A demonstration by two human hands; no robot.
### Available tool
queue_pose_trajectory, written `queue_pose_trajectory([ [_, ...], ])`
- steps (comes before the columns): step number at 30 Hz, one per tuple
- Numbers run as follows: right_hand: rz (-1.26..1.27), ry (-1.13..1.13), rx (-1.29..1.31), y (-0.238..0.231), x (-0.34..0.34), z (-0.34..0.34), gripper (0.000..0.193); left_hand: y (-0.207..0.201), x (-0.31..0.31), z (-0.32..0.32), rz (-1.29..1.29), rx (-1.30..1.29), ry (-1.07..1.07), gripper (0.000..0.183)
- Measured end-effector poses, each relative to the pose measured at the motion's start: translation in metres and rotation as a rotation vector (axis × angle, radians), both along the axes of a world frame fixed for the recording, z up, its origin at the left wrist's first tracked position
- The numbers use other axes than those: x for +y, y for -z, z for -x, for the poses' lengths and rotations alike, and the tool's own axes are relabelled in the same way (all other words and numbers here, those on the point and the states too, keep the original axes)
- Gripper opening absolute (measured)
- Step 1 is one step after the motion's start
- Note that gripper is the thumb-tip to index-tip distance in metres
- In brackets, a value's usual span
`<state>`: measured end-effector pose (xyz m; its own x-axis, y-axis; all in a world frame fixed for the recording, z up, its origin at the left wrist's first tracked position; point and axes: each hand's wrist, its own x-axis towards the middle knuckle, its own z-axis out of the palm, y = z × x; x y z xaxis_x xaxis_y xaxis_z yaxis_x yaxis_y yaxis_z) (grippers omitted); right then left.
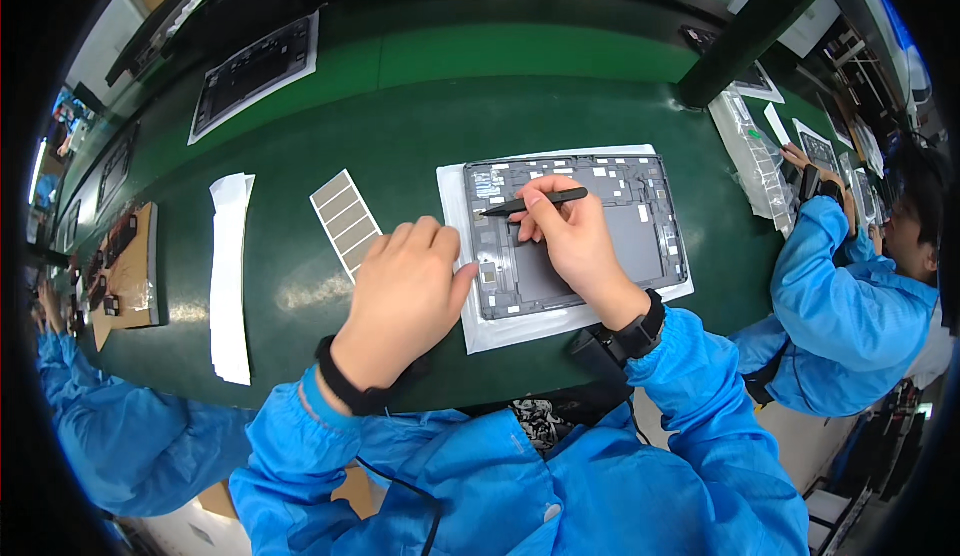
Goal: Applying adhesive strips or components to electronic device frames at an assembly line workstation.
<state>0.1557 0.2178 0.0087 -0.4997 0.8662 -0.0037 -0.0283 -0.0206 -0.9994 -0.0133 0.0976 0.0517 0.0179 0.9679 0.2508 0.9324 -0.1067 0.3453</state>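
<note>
On the green workbench [550, 116], straight ahead of the wearer and slightly right, a grey tablet housing [635, 241] lay open side up on a white backing sheet [452, 196]. Right hand [572, 241] gripped black tweezers [506, 209] pen-fashion, points angled left over the housing's left part; contact at the points could not be told. Left hand [408, 281] lay palm down, fingers bent, over the near end of a label sheet [346, 216] with a column of grey rectangles; whether it pinched or merely pressed could not be told.

Handling, by judgement: housing likely light, thin and fairly stiff, its smooth floor perhaps slippery, the small fittings inside easily scratched or dislodged. Best hold seemed the outer rim at left and right, off the interior. Label sheet looked thin and flexible, better taken by its white margin; tweezers rigid, best held mid-shank.

In the way: right hand masked part of the housing's middle; left hand hid the sheet's near end. Around: white paper strips [230, 286] left, a cardboard tray [140, 281] beyond them, another dark housing [255, 74] far left, a dark post [760, 26] far right, a co-worker's blue sleeve [840, 286] at right.
</note>
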Motion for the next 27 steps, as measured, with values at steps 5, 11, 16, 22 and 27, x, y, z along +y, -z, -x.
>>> queue_pose_trajectory([
  [5, -0.014, 0.012, 0.046, 0.002, 0.001, 0.000, 0.014, 0.022, 0.018, -0.002, -0.023, 0.012, -0.007, 0.022],
  [11, -0.014, 0.048, 0.018, 0.004, 0.000, 0.000, 0.016, 0.021, 0.021, 0.001, 0.021, -0.052, 0.022, 0.022],
  [16, -0.045, 0.108, -0.001, 0.001, -0.013, 0.004, 0.017, 0.021, 0.020, -0.001, 0.042, -0.051, 0.011, 0.020],
  [22, -0.169, 0.149, -0.116, -0.007, -0.023, 0.007, 0.018, 0.019, 0.019, -0.002, 0.084, -0.062, 0.004, 0.017],
  [27, -0.139, 0.149, -0.073, -0.002, -0.020, 0.006, 0.016, 0.014, 0.021, -0.012, -0.008, 0.010, -0.047, 0.033],
])
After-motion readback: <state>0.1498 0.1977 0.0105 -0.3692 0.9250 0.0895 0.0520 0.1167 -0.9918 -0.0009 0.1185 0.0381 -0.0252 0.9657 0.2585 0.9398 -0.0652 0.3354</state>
